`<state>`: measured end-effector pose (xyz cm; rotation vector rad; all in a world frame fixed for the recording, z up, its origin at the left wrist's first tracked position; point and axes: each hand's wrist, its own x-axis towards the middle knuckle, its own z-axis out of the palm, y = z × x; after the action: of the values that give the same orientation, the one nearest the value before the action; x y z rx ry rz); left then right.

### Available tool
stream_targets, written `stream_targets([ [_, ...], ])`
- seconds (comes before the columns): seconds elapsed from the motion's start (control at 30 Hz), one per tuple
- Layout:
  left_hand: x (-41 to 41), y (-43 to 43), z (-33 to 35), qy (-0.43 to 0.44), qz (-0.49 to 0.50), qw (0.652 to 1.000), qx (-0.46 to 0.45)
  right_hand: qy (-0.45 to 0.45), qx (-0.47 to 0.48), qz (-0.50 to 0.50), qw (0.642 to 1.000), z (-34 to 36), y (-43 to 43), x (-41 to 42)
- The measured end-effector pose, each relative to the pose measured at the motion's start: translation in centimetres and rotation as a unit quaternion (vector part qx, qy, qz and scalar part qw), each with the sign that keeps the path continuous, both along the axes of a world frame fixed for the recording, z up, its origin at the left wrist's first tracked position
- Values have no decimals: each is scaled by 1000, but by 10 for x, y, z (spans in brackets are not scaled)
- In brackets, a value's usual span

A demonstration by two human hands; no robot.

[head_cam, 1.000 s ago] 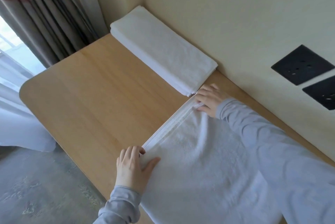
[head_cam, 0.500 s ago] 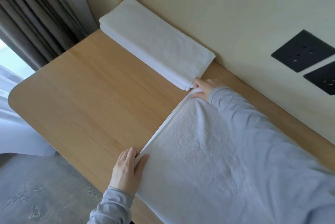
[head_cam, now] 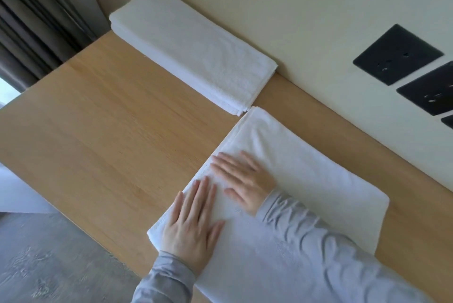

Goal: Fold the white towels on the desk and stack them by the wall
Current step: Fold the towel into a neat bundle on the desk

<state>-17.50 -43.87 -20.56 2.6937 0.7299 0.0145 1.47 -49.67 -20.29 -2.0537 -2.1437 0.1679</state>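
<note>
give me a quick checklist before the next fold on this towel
1. Left hand and right hand flat on the towel: ok.
2. Layers lined up along the hemmed edge: ok.
3. Towel as narrow as the stack by the wall: not ok, it looks wider.
4. Stack tidy, top free: ok.
5. Towel's far corner apart from the stack: cannot tell.

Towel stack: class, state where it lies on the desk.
Head view, upper left: the stack lies along the wall in the desk's far corner by the curtain, its near end close to the other towel.
</note>
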Motion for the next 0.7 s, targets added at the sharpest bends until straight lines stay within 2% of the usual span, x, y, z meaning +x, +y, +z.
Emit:
stream_targets([
  [0.03,-1,1,-2,4,-1,1000,2,-17,-28,-17,999,0,-4,18],
  [0.1,-2,2,-4,10,4,1000,-2,-54,-74,-114,989,2,-6,62],
  [0.2,0,1,-4,18,11,1000,-4,-47,-168,-272,946,2,-14,117],
  [0.27,0,1,-3,27,13,1000,3,-74,-168,-317,930,1,-14,115],
  [0.33,0,0,-2,38,13,999,4,-74,-88,-322,940,8,-12,83],
  [0.4,1,-1,0,43,16,999,0,-16,-11,-261,965,11,-17,31],
  [0.47,2,-1,0,41,17,999,-1,0,-23,-133,991,4,-42,-27],
  [0.53,1,-1,-1,33,15,999,1,-15,-70,-62,996,2,-75,-44],
  [0.57,1,-1,-2,32,15,999,1,-18,-86,-72,994,2,-91,-30],
  [0.63,1,-1,-2,32,19,999,1,-39,-126,-185,974,8,-121,15],
  [0.7,1,-2,-3,31,19,999,3,-80,-180,-318,928,17,-152,65],
])
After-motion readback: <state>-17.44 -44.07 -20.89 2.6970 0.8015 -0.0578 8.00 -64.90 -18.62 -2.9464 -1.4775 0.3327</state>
